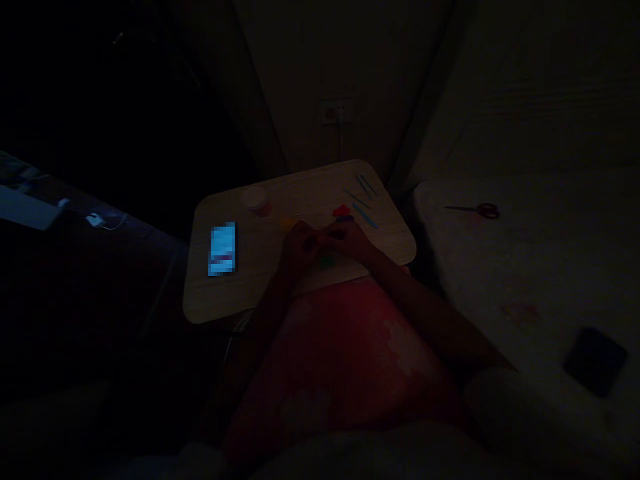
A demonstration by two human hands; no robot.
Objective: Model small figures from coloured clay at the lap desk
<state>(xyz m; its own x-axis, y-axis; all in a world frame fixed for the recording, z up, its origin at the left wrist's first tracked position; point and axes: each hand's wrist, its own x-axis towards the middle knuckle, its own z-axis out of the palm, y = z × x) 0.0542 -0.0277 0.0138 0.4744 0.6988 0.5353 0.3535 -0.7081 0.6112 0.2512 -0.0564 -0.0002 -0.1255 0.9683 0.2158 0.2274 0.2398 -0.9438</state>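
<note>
The view is very dark. My left hand point(300, 245) and my right hand point(347, 239) meet over the near part of a small wooden table point(265, 267). Their fingers are bent and brought together at the tips, and whatever is between them is too dark to make out. A green lump point(327, 260) lies just below the fingers. Beyond my right hand sit a red lump point(341, 211) and a dark blue piece point(345, 219). Near my left hand is a yellow-orange lump point(287, 223).
Several thin blue sticks point(365, 215) lie at the table's far right. A tub point(256, 199) stands at the back, and a lit phone point(222, 249) at the left. Scissors point(483, 211) and a dark square object point(595, 361) rest on the pale surface at right.
</note>
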